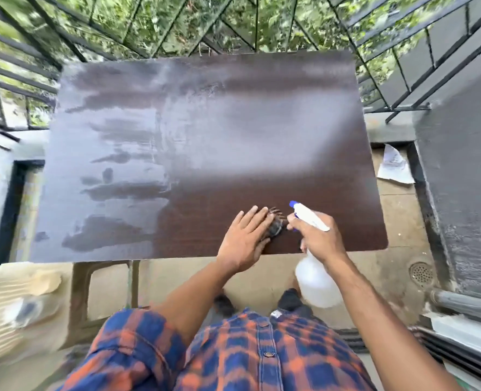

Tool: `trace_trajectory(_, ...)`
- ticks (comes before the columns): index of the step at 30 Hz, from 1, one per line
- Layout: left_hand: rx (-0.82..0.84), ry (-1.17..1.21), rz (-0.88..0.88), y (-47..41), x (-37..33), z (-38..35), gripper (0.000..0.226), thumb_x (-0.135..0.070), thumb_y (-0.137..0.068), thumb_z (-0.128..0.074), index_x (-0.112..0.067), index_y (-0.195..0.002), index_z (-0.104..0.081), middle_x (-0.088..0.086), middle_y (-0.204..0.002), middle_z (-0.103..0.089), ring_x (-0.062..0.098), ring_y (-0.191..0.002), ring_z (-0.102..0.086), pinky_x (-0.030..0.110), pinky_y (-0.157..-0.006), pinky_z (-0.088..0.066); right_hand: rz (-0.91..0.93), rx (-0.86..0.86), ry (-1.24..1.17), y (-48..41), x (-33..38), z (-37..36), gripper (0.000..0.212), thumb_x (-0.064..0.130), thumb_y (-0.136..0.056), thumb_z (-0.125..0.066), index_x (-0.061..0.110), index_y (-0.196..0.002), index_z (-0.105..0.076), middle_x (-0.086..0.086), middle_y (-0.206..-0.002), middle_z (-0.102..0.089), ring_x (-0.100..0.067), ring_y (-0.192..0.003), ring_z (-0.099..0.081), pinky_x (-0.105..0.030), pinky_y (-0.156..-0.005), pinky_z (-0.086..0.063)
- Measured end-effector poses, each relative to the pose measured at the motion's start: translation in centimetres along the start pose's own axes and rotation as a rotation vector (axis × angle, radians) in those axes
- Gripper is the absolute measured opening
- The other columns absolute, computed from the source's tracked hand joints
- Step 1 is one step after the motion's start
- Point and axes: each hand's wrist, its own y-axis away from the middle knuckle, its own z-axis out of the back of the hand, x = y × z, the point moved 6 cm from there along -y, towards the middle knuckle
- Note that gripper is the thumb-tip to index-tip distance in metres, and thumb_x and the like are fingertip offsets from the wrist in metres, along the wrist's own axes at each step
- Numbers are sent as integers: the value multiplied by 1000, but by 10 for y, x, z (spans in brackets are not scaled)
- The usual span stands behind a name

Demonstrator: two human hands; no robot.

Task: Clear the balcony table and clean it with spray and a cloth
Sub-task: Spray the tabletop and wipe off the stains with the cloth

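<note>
Dark brown and streaked with pale smears over its left and far parts, the desk (205,131) is seen from the head view with a dark cloth (276,224) pressed down near its front edge by the left hand (243,239), fingers laid straight. The spray bottle (314,280) is gripped at the neck by the right hand (317,239), fingers curled at the trigger, just beside the cloth. Its translucent body is held past the desk's edge, and its fill cannot be told.

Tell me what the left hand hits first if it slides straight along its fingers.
The left hand presses the dark cloth; beyond it the tabletop looks free, though the nozzle of the spray bottle sits close by.
</note>
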Motion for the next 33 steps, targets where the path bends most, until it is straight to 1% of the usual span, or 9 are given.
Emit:
trace_trajectory(3, -51, 24, 114, 48, 63, 16, 58, -40, -99, -45, -20, -153, -37, 2, -160, -34, 28, -148, -29, 49, -119, -25, -7, 49, -35, 20, 12, -67, 19, 32, -74, -72, 13, -74, -75, -28, -86, -72, -20, -47, -47, -29, -45, -42)
trace_trajectory(8, -158, 30, 209, 126, 141, 32, 54, -35, -99, -47, -17, -150, -43, 5, -157, -40, 29, -143, -37, 49, -116, -30, -2, 210, 42, 47, 31, -181, 30, 43, -70, -71, 15, -79, -74, -31, -87, -70, -23, -51, -46, -41, -55, -40)
trace_trajectory(11, -189, 30, 300, 162, 174, 35, 54, -31, -99, -47, -15, -150, -42, 6, -158, -38, 30, -143, -37, 50, -114, -32, -8, 275, 83, 61, 43, -221, 37, 44, -67, -70, 11, -82, -73, -28, -85, -70, -23, -54, -47, -39, -54, -41)
trace_trajectory(16, -318, 40, 637, 218, 221, 47, 55, -22, -94, -51, -16, -148, -45, 5, -154, -44, 27, -136, -44, 44, -108, -38, 50, 390, 231, 72, 61, -261, 30, 41, -71, -69, 13, -82, -73, 1, -65, -61, -16, -54, -45, -37, -60, -41)
trace_trajectory(19, -357, 96, 919, 254, 243, 55, 54, -24, -93, -50, -18, -146, -46, 5, -151, -47, 29, -131, -45, 46, -102, -41, 74, 458, 285, 70, 67, -280, 23, 39, -71, -71, 19, -80, -75, -1, -64, -62, -16, -56, -49, -41, -62, -45)
trace_trajectory(23, -486, 362, 1083, 293, 256, 58, 51, -21, -92, -45, -14, -142, -47, 8, -141, -52, 30, -124, -48, 48, -106, -40, 76, 538, 326, 69, 76, -307, 34, 50, -64, -70, 20, -79, -77, -15, -81, -73, -18, -56, -51, -43, -61, -45)
trace_trajectory(28, -752, 781, 1416, 356, 267, 59, 36, -14, -99, -50, -10, -134, -56, 12, -129, -62, 29, -121, -56, 42, -107, -41, 89, 677, 324, 80, 96, -357, 29, 39, -68, -72, 13, -80, -76, -22, -88, -74, -14, -45, -45, -31, -55, -40)
trace_trajectory(31, -907, 1003, 1581, 398, 264, 49, 29, -22, -93, -56, -23, -122, -63, 5, -120, -68, 27, -114, -62, 47, -104, -47, 138, 781, 342, 93, 104, -387, 19, 27, -82, -75, 8, -82, -75, -15, -77, -72, -12, -41, -46, -29, -53, -41)
trace_trajectory(33, -1022, 1097, 1667, 423, 262, 45, 32, -24, -93, -57, -23, -124, -64, 3, -120, -69, 24, -113, -63, 47, -105, -47, 183, 852, 380, 103, 107, -411, 16, 21, -88, -72, 7, -82, -73, -4, -73, -69, -16, -47, -49, -30, -53, -44)
